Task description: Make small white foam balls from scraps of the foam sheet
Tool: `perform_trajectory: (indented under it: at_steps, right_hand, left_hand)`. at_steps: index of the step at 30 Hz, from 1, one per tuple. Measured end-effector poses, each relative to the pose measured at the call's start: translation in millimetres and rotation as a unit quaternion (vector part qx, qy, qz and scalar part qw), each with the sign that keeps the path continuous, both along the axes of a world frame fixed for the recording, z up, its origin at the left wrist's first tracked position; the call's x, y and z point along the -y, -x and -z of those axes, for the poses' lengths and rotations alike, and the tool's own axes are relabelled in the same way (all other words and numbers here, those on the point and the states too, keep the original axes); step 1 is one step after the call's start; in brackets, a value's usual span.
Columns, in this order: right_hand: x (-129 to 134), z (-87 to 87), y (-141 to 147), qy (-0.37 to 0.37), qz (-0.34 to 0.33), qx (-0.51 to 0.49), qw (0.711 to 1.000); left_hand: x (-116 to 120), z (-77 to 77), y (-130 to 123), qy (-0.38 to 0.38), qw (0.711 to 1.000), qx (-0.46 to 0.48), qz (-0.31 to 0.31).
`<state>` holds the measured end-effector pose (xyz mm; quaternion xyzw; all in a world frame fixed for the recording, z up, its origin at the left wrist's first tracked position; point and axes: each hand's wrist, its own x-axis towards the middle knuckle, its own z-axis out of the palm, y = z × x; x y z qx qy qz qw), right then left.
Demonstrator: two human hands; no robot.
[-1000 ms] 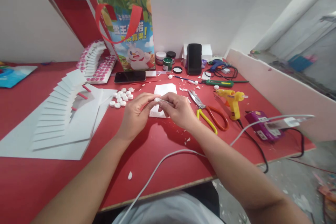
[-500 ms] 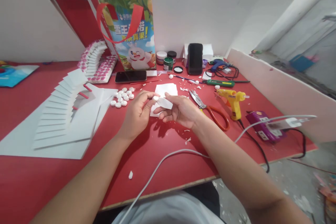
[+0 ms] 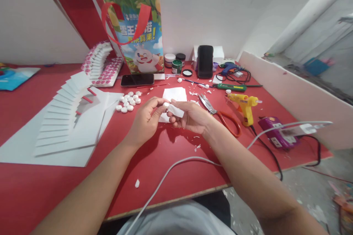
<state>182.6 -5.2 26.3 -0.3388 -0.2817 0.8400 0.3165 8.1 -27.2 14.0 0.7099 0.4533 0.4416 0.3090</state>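
Observation:
Between thumb and index finger, my left hand (image 3: pixel 145 119) pinches a small white rounded piece (image 3: pixel 166 105). My right hand (image 3: pixel 193 116) closes on a white paper strip (image 3: pixel 176 111), its thumb on top and the other fingers curled below. The strip's near end touches or lies right beside the rounded piece; I cannot tell if they are joined. Both hands hover over the red table, close together. Beneath them lies a white sheet (image 3: pixel 174 93), partly covered by the hands. Several white round pieces (image 3: pixel 129 101) are grouped to the left of my left hand.
Red-handled scissors (image 3: pixel 220 113) and a yellow glue gun (image 3: pixel 245 104) lie right of my hands. A fanned white board construction (image 3: pixel 57 117) stands left. Paint jars (image 3: pixel 177 67), a phone (image 3: pixel 137 80) and a printed bag (image 3: pixel 143 33) are behind. A white cable (image 3: pixel 176 163) crosses in front.
My right hand has shifted slightly, and the paper strip now lies turned, showing more of its length. Its fingers have curled in under the strip. My left hand keeps its pinch.

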Motion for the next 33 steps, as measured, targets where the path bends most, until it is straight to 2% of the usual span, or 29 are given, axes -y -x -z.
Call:
perform_trajectory:
  at_steps: [5, 9, 16, 18, 22, 26, 33]
  right_hand:
    - [-0.6, -1.4, -0.9, 0.026, -0.023, -0.025, 0.999]
    - [-1.1, -0.9, -0.2, 0.032, 0.015, -0.026, 0.999]
    - [-2.1, 1.1, -2.6, -0.009, 0.086, 0.001, 0.996]
    - [-1.9, -0.2, -3.0, -0.001, 0.07, 0.009, 0.997]
    - [-1.3, -3.2, -3.7, 0.019, -0.009, 0.007, 1.0]
    - [-0.5, -2.6, -5.6, -0.042, 0.022, 0.018, 0.999]
    - [0.9, -0.5, -3.9, -0.152, 0.045, 0.111, 0.981]
  left_hand:
    - [1.2, -0.7, -0.7, -0.014, 1.0, -0.007, 0.009]
    - [1.8, -1.5, -1.9, -0.006, 1.0, 0.013, 0.01]
    - [1.3, -1.6, -1.3, 0.012, 1.0, 0.016, -0.001]
    - [1.2, -1.9, -0.4, 0.018, 1.0, 0.019, -0.004]
    - [0.8, -2.0, 1.2, 0.018, 1.0, 0.02, -0.007]
    - [0.5, -2.5, 1.5, 0.001, 1.0, 0.007, 0.011]
    - [0.0, -3.1, 1.8, 0.007, 1.0, -0.001, 0.011]
